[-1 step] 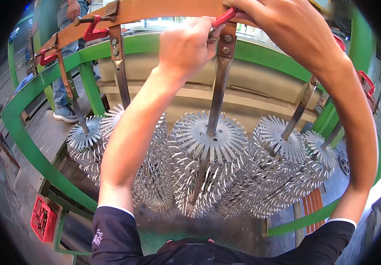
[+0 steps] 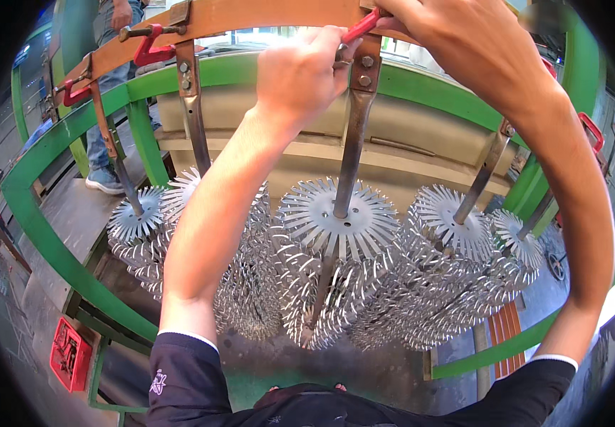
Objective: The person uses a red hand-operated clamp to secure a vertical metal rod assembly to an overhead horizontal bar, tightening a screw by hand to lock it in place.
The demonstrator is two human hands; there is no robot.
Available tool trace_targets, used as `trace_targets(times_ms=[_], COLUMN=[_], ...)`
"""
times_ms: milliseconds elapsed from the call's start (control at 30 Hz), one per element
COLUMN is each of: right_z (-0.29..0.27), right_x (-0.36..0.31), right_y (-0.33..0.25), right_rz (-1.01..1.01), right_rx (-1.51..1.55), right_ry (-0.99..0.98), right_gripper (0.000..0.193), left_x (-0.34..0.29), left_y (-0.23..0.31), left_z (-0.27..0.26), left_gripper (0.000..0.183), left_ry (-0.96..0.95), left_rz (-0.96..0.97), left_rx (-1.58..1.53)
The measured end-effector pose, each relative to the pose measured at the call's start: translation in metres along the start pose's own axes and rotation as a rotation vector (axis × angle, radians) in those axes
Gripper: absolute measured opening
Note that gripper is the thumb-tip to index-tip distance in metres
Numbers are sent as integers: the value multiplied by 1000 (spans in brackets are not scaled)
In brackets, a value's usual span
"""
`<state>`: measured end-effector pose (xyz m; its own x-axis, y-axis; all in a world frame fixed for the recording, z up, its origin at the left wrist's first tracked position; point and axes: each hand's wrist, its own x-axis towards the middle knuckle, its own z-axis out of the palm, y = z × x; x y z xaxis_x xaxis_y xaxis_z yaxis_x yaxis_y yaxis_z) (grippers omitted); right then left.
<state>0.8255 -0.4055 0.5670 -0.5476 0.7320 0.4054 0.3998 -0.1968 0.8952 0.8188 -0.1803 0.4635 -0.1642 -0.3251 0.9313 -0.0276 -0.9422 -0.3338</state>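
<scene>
Both arms are raised to a curved copper-coloured bar [image 2: 250,16] at the top. My left hand [image 2: 299,75] is closed at the screw end of a red C-clamp [image 2: 361,27], where a bit of metal shows by the fingers. My right hand [image 2: 457,46] reaches over from the right, its fingers closed on the clamp's other end; the fingertips are partly cut off by the upper edge. Right below the clamp hangs a metal rod [image 2: 353,139], bolted to a copper-coloured strap. It carries a stack of silver finned discs [image 2: 332,213].
More racks of finned discs [image 2: 135,213] [image 2: 457,220] hang on both sides. Other red clamps [image 2: 154,44] sit along the bar. A green frame [image 2: 51,235] curves around. A red bin [image 2: 70,354] with small metal parts stands lower left. A person [image 2: 111,142] stands far left.
</scene>
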Motion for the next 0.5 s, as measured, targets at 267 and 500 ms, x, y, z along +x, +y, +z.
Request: trace_targets(times_ms=[267,500], right_z=[-16,-19], right_x=[14,20], right_y=[-12,-17], right_rz=[52,245], right_rx=[-450,-556], right_ry=[-298,-598], right_gripper=[49,54], left_x=[1,1], left_y=[7,11], left_z=[3,2], left_gripper=[23,23], left_ry=[9,-11], left_rz=[-48,-80], left_rx=[-33,-22])
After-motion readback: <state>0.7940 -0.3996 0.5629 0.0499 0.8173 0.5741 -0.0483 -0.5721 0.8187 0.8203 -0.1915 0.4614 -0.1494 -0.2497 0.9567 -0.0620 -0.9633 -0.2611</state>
